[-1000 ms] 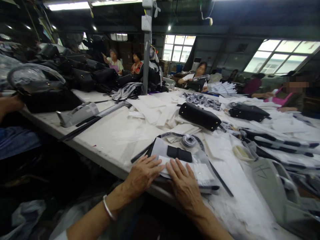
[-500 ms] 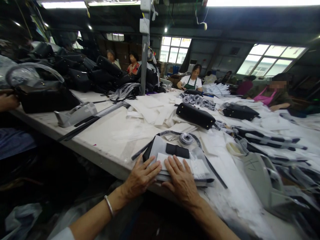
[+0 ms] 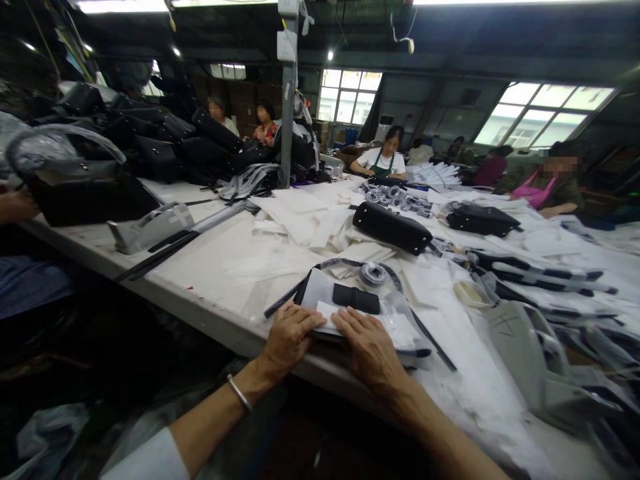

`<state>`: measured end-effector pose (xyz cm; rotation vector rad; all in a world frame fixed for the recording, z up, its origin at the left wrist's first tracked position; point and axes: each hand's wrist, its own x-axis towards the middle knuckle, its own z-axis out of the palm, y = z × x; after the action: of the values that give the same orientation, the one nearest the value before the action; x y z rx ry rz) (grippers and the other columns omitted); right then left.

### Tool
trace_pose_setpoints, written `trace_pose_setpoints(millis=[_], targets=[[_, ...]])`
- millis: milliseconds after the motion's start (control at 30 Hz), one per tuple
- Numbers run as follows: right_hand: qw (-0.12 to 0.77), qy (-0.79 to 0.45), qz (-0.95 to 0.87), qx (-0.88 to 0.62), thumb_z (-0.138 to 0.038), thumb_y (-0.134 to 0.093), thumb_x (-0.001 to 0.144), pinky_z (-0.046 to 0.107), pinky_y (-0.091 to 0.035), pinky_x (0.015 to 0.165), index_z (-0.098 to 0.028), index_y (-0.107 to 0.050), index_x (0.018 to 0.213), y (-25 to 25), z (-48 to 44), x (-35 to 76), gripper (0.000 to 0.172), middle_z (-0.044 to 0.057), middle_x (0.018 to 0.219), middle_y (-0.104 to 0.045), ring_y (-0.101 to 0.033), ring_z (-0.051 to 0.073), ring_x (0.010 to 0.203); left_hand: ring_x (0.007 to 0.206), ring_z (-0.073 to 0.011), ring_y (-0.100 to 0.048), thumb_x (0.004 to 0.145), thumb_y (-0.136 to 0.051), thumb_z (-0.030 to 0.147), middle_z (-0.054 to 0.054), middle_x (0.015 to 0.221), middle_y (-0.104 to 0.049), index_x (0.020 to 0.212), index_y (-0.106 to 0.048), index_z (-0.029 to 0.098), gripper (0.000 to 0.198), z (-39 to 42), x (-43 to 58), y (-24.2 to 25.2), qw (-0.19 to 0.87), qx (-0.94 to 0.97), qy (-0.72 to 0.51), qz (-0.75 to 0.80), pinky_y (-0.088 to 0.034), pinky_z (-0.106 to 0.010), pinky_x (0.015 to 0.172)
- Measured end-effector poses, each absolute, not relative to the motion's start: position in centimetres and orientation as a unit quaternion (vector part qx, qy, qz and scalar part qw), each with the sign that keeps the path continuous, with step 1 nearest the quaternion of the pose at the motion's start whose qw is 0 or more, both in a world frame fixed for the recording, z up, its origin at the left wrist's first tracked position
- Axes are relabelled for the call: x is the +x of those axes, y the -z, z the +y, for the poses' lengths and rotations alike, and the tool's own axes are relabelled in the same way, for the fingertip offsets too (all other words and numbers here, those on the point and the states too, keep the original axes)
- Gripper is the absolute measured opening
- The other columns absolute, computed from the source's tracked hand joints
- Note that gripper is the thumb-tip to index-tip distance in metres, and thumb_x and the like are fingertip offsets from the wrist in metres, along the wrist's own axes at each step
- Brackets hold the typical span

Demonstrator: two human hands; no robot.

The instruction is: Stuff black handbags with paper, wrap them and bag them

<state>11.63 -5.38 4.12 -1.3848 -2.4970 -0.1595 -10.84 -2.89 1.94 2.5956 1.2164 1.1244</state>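
A black handbag point(image 3: 301, 291) lies flat at the table's near edge, its face under a pale sheet point(image 3: 320, 287) with white paper point(image 3: 327, 311) near the front. On it rest a dark strap piece point(image 3: 356, 298) and a wrapped coil point(image 3: 373, 274); a long handle arcs behind. My left hand point(image 3: 290, 337) is closed over the bag's front left edge, fingers on top of the paper, thumb hidden. Beside it, my right hand point(image 3: 369, 343) bends over the front edge, fingers together on the paper, its thumb out of sight.
Grey moulded forms point(image 3: 525, 353) and stacked bag parts point(image 3: 540, 277) crowd the right. Another black bag point(image 3: 393, 228) lies behind, near loose white sheets point(image 3: 295, 217). Left are a grey form point(image 3: 153, 228), dark straps point(image 3: 160, 255) and a co-worker's hand point(image 3: 17, 205). Several people sit farther back.
Both hands have drawn their fingers in from a flatter spread and bent round the bag's near edge. Its front paper is now more covered. The bag stays in about the same place.
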Motion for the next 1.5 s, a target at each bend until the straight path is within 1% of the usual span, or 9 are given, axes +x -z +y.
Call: trace_pose_setpoints(millis=[233,467,667,833,1033,1200,1300,1433,1500], targets=[[0.240,0.136,-0.848,-0.453,-0.002,-0.040,0.089,0.044,-0.033,0.108,-0.023,-0.056,0.137,-1.9,-5.2,11.6,0.054,0.004,0.139,-0.060,-0.050,0.026,0.130,0.114,-0.0205,-0.057,0.100,-0.045,0.017,-0.004,0.118,-0.069,0.126,-0.062,0.028,0.033,-2.1,-11.9,-1.0,-0.023,0.881,-0.349,0.318,-0.036,-0.047,0.109],[0.296,0.182,-0.799,-0.491,-0.006,-0.039,0.094,0.046,-0.027,0.112,-0.017,-0.059,0.133,-1.3,-6.0,9.4,0.045,0.007,0.137,-0.061,-0.050,0.027,0.130,0.101,-0.0194,-0.058,0.100,-0.041,0.014,-0.007,0.110,-0.069,0.118,-0.067,0.024,0.033,-1.9,-11.0,-0.1,-0.063,0.848,-0.405,0.336,-0.047,-0.039,0.093],[0.355,0.167,-0.797,-0.459,-0.008,-0.036,0.095,0.042,-0.031,0.110,-0.015,-0.060,0.129,-1.6,-6.7,10.3,0.042,0.008,0.131,-0.065,-0.053,0.024,0.126,0.100,-0.0204,-0.058,0.100,-0.041,0.015,-0.006,0.110,-0.069,0.118,-0.066,0.024,0.032,-4.0,-10.0,-2.5,-0.084,0.853,-0.394,0.331,-0.044,-0.039,0.090],[0.347,0.162,-0.828,-0.410,-0.007,-0.034,0.097,0.041,-0.030,0.112,-0.016,-0.058,0.133,-1.7,-8.2,12.3,0.044,0.007,0.134,-0.063,-0.049,0.021,0.132,0.107,-0.0211,-0.057,0.097,-0.044,0.012,-0.006,0.114,-0.068,0.123,-0.064,0.026,0.035,-7.1,-9.4,-2.3,-0.114,0.862,-0.353,0.346,-0.040,-0.040,0.096],[0.360,0.183,-0.820,-0.406,-0.009,-0.036,0.098,0.042,-0.029,0.113,-0.019,-0.059,0.132,-0.6,-7.9,11.8,0.043,0.006,0.133,-0.064,-0.049,0.022,0.132,0.110,-0.0206,-0.058,0.093,-0.044,0.006,-0.005,0.114,-0.068,0.120,-0.065,0.026,0.039,-7.6,-9.2,0.4,-0.169,0.832,-0.393,0.354,-0.038,-0.042,0.101],[0.341,0.192,-0.815,-0.427,-0.018,-0.044,0.097,0.043,-0.024,0.116,-0.018,-0.055,0.137,0.1,-8.2,11.5,0.041,0.008,0.137,-0.061,-0.045,0.023,0.136,0.122,-0.0242,-0.053,0.095,-0.047,0.011,-0.008,0.123,-0.064,0.129,-0.058,0.023,0.038,-7.4,-10.2,0.4,-0.221,0.858,-0.323,0.334,-0.034,-0.048,0.108],[0.318,0.176,-0.819,-0.444,-0.029,-0.056,0.094,0.044,-0.021,0.118,-0.018,-0.053,0.138,0.0,-8.5,11.4,0.045,0.010,0.138,-0.060,-0.044,0.024,0.136,0.116,-0.0215,-0.055,0.095,-0.050,0.011,-0.007,0.124,-0.063,0.131,-0.055,0.025,0.039,-6.3,-11.4,-0.7,-0.249,0.886,-0.271,0.281,-0.038,-0.043,0.103],[0.287,0.145,-0.828,-0.460,-0.048,-0.071,0.083,0.048,-0.024,0.116,-0.017,-0.049,0.140,-0.8,-8.7,11.3,0.069,0.013,0.140,-0.057,-0.044,0.028,0.136,0.103,-0.0202,-0.058,0.093,-0.060,0.020,-0.008,0.120,-0.062,0.133,-0.052,0.025,0.041,-4.4,-12.4,-2.1,-0.234,0.919,-0.224,0.224,-0.047,-0.035,0.088],[0.286,0.135,-0.826,-0.467,-0.050,-0.074,0.080,0.049,-0.024,0.115,-0.017,-0.048,0.140,-1.3,-8.9,11.2,0.072,0.013,0.141,-0.057,-0.045,0.030,0.135,0.097,-0.0204,-0.059,0.093,-0.060,0.021,-0.008,0.117,-0.063,0.132,-0.053,0.024,0.040,-4.1,-12.4,-2.7,-0.220,0.925,-0.227,0.213,-0.049,-0.034,0.082]])
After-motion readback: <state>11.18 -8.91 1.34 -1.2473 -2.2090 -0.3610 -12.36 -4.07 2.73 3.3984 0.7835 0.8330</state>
